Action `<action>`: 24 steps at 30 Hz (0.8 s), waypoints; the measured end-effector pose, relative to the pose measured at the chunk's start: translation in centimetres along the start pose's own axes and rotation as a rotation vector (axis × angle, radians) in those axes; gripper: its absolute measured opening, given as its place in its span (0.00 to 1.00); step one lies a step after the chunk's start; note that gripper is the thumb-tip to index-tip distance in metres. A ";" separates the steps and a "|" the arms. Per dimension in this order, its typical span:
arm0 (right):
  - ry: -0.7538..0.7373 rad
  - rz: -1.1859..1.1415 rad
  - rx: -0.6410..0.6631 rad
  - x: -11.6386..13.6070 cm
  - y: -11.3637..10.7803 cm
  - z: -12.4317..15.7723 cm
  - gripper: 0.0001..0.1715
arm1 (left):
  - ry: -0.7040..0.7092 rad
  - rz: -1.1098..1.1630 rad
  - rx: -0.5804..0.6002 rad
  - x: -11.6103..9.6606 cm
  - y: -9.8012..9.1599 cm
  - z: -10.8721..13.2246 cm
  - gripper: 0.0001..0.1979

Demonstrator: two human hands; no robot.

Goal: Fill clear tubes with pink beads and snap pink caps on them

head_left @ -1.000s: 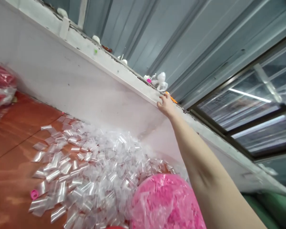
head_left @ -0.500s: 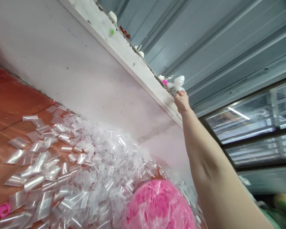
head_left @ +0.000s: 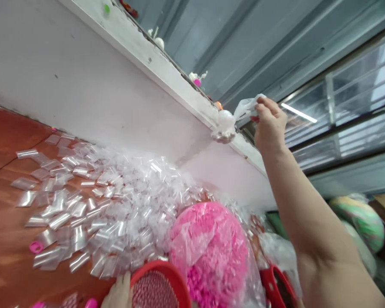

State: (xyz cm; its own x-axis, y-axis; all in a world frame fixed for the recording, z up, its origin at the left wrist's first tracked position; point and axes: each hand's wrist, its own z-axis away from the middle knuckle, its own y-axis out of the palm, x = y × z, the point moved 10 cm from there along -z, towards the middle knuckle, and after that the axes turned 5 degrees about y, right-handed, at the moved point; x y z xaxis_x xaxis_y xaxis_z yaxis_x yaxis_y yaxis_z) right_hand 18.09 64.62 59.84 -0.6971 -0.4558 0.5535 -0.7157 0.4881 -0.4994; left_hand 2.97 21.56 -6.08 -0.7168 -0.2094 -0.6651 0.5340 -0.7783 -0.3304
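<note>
Right hand (head_left: 271, 122): raised to ledge height, thumb and fingertips together, clamped on the pulled-out end of a white plastic bag (head_left: 225, 122).
White plastic bag: stretched sideways from the fingers, lumpy body at the front edge of the ledge; resting on it or hanging before it, cannot tell.
Right arm (head_left: 311, 226): reaching up from the lower right corner, slightly bent at the elbow.
Left hand (head_left: 118, 294): low at the bottom border, fingers against the outer left side of a red bowl (head_left: 180, 280) of pink beads (head_left: 155, 293); partly cut off, closure of the grip cannot tell.
Ledge (head_left: 168, 83): narrow, white, chipped along the back, slanting down to the right; bearing a pink piece (head_left: 196, 82) near the bag.
Open room: bare pale wall (head_left: 122, 115) below the ledge, grey ribbed panel (head_left: 244, 42) behind, window (head_left: 353, 107) to the right.
Below: large bag of pink pieces (head_left: 208, 244), well apart from the raised hand, beside clear plastic pieces (head_left: 122, 205) spread to the wall's foot.
</note>
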 end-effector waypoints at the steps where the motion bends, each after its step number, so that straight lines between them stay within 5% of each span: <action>1: 0.016 0.008 0.027 0.6 -0.3 2.8 0.15 | 0.021 -0.025 -0.124 0.1 -1.0 0.0 0.26; 3: 0.049 -0.003 0.085 1.7 -0.9 8.6 0.17 | 0.118 0.004 -0.408 -0.4 -3.6 1.2 0.29; 6: 0.115 0.004 0.176 3.0 -1.3 17.3 0.18 | 0.225 0.164 -0.677 -1.7 -7.1 3.9 0.30; 11: 0.299 -0.184 0.266 3.6 -1.5 29.2 0.16 | 0.401 0.629 -0.854 -6.1 -12.5 6.0 0.37; 16: 0.433 -0.522 0.229 5.0 -2.7 37.3 0.18 | 0.613 1.032 -0.674 -11.3 -13.1 5.8 0.54; 20: 0.522 -0.361 0.215 4.1 -5.3 41.7 0.32 | 0.634 1.231 -0.432 -13.0 -9.2 6.2 0.30; 24: 0.635 -0.597 -0.006 -0.7 -10.5 45.0 0.21 | 0.539 1.362 -0.246 -12.6 -4.8 7.2 0.21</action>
State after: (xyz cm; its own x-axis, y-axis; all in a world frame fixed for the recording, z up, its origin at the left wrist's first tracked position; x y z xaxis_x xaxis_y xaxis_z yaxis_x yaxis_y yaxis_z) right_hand 24.19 26.28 34.73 -0.0486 -0.1366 0.9894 -0.9524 0.3048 -0.0047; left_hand 6.20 23.66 8.74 0.6034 -0.3952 -0.6926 0.7421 -0.0397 0.6691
